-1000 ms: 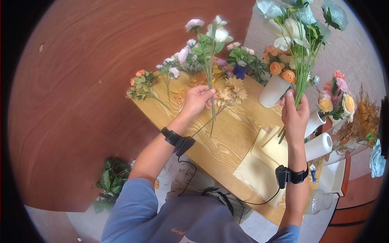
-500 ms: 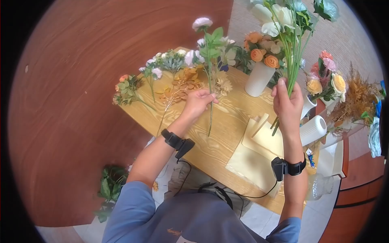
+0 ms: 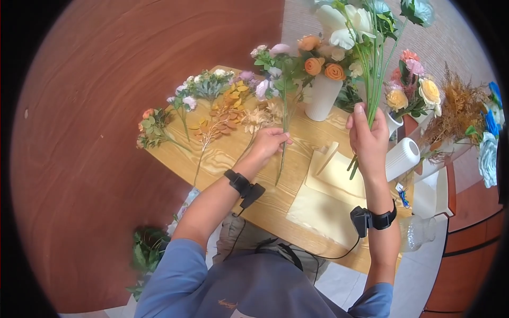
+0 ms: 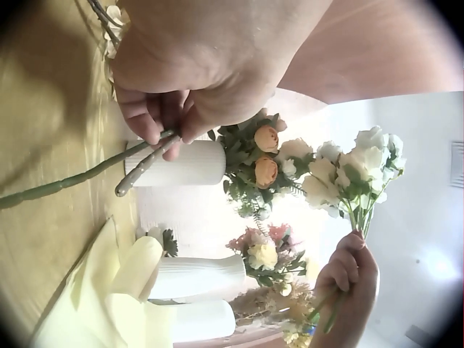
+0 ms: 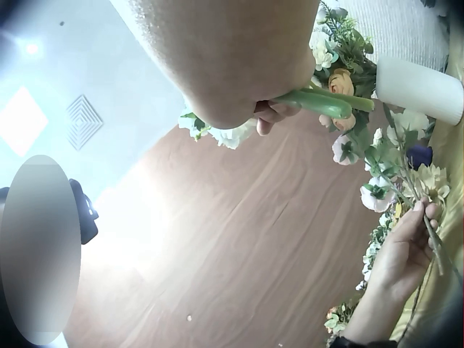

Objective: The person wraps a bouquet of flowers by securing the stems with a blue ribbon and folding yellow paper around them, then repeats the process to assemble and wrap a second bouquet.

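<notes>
In the head view my left hand (image 3: 269, 145) pinches thin flower stems (image 3: 283, 159) above the table; pale purple blooms (image 3: 279, 50) top them. The left wrist view has two stem ends (image 4: 138, 171) below the fingertips. Raised at the right, my right hand (image 3: 369, 139) grips a bunch of green stems (image 3: 374, 90) with white flowers (image 3: 347, 25) and pale blue flowers (image 3: 420, 11). Their cut ends stick out under that hand, as the right wrist view also shows (image 5: 322, 103).
A white vase (image 3: 323, 99) of orange roses stands behind. At the right are an empty white vase (image 3: 402, 158), pink and yellow flowers (image 3: 428, 91) and dried brown stems (image 3: 462, 108). Cream sheets (image 3: 323, 214) lie at the table's front; loose sprigs (image 3: 217, 124) lie on its left.
The view has shifted, and the table things stand farther left in it. The left hand has turned its stems; the white bloom near their top no longer shows. Both hands keep their stems.
</notes>
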The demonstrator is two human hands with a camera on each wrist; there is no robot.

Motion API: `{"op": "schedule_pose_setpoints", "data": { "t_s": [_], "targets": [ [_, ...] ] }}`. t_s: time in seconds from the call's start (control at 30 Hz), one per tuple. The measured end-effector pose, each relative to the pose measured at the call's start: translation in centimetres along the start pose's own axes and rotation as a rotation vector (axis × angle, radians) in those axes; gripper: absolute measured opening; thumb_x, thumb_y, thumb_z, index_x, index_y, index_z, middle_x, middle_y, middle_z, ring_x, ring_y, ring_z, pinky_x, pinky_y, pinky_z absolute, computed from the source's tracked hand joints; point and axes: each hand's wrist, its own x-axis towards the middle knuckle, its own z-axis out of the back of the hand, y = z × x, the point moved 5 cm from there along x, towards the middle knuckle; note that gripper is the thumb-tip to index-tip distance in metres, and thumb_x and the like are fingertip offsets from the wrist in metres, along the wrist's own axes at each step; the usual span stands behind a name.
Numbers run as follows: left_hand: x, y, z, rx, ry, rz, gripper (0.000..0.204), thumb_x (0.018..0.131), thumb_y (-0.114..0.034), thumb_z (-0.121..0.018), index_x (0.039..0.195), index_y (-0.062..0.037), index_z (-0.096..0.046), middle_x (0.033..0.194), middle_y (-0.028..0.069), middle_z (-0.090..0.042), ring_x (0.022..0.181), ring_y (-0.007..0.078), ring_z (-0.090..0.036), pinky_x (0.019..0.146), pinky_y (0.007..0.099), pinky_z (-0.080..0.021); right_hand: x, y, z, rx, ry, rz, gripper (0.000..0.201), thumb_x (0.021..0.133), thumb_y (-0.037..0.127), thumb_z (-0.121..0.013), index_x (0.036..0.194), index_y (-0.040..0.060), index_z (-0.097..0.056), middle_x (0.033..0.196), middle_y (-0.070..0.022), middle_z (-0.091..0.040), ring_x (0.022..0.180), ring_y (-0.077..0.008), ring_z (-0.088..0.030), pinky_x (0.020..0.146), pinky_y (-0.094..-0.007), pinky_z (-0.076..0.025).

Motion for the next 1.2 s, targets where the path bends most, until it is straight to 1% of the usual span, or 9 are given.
{"op": "schedule_pose_setpoints", "data": {
  "t_s": [0.27, 0.33, 0.43, 0.53, 0.77, 0.83, 1.0, 1.13, 1.2],
  "targets": [
    [0.5, 2.1, 0.9, 0.034, -0.066, 0.134, 0.017, 0.091, -0.016, -0.063, 0.089, 0.0008, -0.067, 0.078, 0.0046, -0.065, 0.057, 0.0082, -0.054, 0.051, 0.0212, -0.048, -0.2, -0.3, 0.5, -0.006, -0.014, -0.023, 0.016, 0.098, 0.02, -0.052, 0.102, 0.0043, -0.051, 0.07, -0.0013, -0.055, 0.045, -0.0012, -0.037, 0.038, -0.0178, -0.027],
    [0.4, 1.8, 1.4, 0.067, -0.114, 0.086, 0.018, 0.091, -0.016, -0.064, 0.085, 0.0, -0.066, 0.072, 0.0028, -0.062, 0.054, 0.0079, -0.053, 0.048, 0.0212, -0.046, -0.2, -0.4, 0.5, -0.001, -0.01, -0.025, 0.016, 0.098, 0.02, -0.052, 0.102, 0.0043, -0.051, 0.07, -0.0013, -0.055, 0.045, -0.0013, -0.037, 0.038, -0.0178, -0.027],
    [0.0, 1.0, 1.8, 0.136, -0.115, 0.075, 0.018, 0.09, -0.017, -0.064, 0.08, -0.0014, -0.066, 0.067, 0.001, -0.059, 0.053, 0.007, -0.052, 0.047, 0.0211, -0.045, -0.1, -0.5, 0.3, -0.003, -0.005, -0.023, 0.016, 0.098, 0.02, -0.052, 0.102, 0.0041, -0.051, 0.07, -0.0012, -0.055, 0.044, -0.0013, -0.037, 0.038, -0.0178, -0.027],
    [-0.4, 0.4, 1.7, 0.074, -0.088, 0.034, 0.02, 0.09, -0.016, -0.064, 0.077, -0.0015, -0.066, 0.065, 0.0006, -0.059, 0.052, 0.0063, -0.051, 0.046, 0.0209, -0.043, -0.1, -0.6, 0.2, 0.003, -0.001, -0.023, 0.016, 0.098, 0.019, -0.052, 0.102, 0.0039, -0.051, 0.07, -0.0012, -0.055, 0.044, -0.0013, -0.037, 0.038, -0.0177, -0.027],
    [-1.5, -1.0, 2.1, 0.107, -0.125, -0.031, 0.018, 0.089, -0.015, -0.066, 0.079, 0.0003, -0.066, 0.066, 0.0003, -0.06, 0.053, 0.0054, -0.051, 0.045, 0.0204, -0.042, -0.3, -1.0, -0.2, 0.031, 0.001, -0.027, 0.014, 0.098, 0.018, -0.052, 0.103, 0.0045, -0.052, 0.07, -0.0012, -0.056, 0.043, -0.001, -0.036, 0.037, -0.0171, -0.025],
    [-1.8, -1.9, 2.8, 0.103, -0.096, -0.099, 0.018, 0.088, -0.015, -0.066, 0.08, 0.0011, -0.065, 0.067, 0.0004, -0.06, 0.054, 0.0054, -0.052, 0.046, 0.0202, -0.042, -0.3, -1.0, -0.3, 0.026, 0.002, -0.028, 0.014, 0.098, 0.018, -0.052, 0.104, 0.0053, -0.052, 0.07, -0.0008, -0.056, 0.044, -0.0005, -0.036, 0.038, -0.0165, -0.025],
    [-2.0, -4.7, 9.0, 0.244, -0.168, -0.143, 0.02, 0.089, -0.016, -0.066, 0.079, 0.0004, -0.065, 0.066, 0.0009, -0.061, 0.052, 0.0057, -0.052, 0.047, 0.0199, -0.043, -0.3, -0.8, -1.0, -0.018, 0.012, -0.032, 0.015, 0.099, 0.02, -0.052, 0.105, 0.0057, -0.053, 0.07, -0.0001, -0.056, 0.043, 0.0002, -0.036, 0.038, -0.0159, -0.023],
    [-3.1, -4.9, 15.9, 0.289, -0.271, -0.097, 0.023, 0.089, -0.015, -0.066, 0.073, 0.0009, -0.064, 0.066, 0.002, -0.062, 0.052, 0.0059, -0.053, 0.046, 0.0209, -0.044, -0.6, -0.6, -1.7, -0.038, 0.026, -0.038, 0.015, 0.099, 0.02, -0.052, 0.104, 0.0062, -0.053, 0.069, 0.0005, -0.055, 0.042, 0.0006, -0.035, 0.036, -0.0163, -0.022],
    [-4.1, -4.2, 18.9, 0.346, -0.39, -0.024, 0.025, 0.089, -0.015, -0.066, 0.069, 0.0013, -0.063, 0.062, 0.0026, -0.061, 0.048, 0.0069, -0.052, 0.044, 0.0223, -0.043, -0.7, -0.7, -2.0, -0.036, 0.04, -0.047, 0.015, 0.099, 0.021, -0.052, 0.104, 0.0065, -0.052, 0.069, 0.0008, -0.054, 0.042, 0.0008, -0.035, 0.036, -0.0163, -0.022]
  ]
}}
